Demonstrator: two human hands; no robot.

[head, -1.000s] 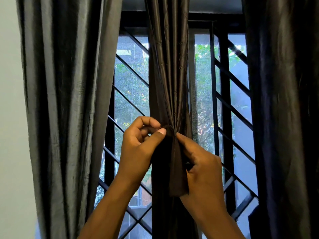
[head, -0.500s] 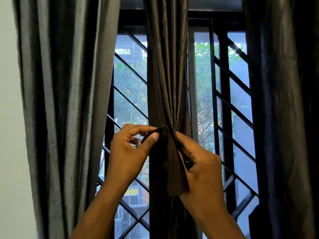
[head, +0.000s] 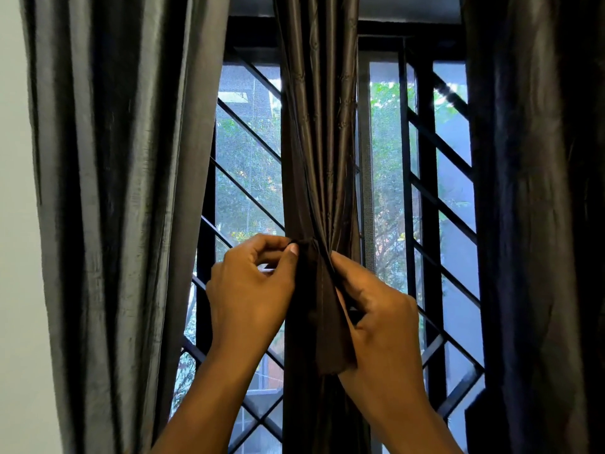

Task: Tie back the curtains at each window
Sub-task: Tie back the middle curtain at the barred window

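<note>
A pale wall [head: 16,224] runs down the far side of the grey curtain [head: 108,191], which hangs loose to the left of the middle curtain. The window [head: 248,178] behind has a black metal grille [head: 429,224] of upright and diagonal bars, with green trees beyond the glass. To the right of the middle curtain hangs a darker curtain [head: 537,224], also loose.

The middle curtain [head: 322,126], a shiny dark brown, is gathered into a narrow bunch in front of the window's centre post. A dark fabric tie-back [head: 322,309] wraps it at the waist, 1 flat end hanging down. The left hand [head: 252,290] pinches the tie-back's upper edge between thumb and forefinger. The right hand [head: 376,319] has its fingers curled around the hanging end.
</note>
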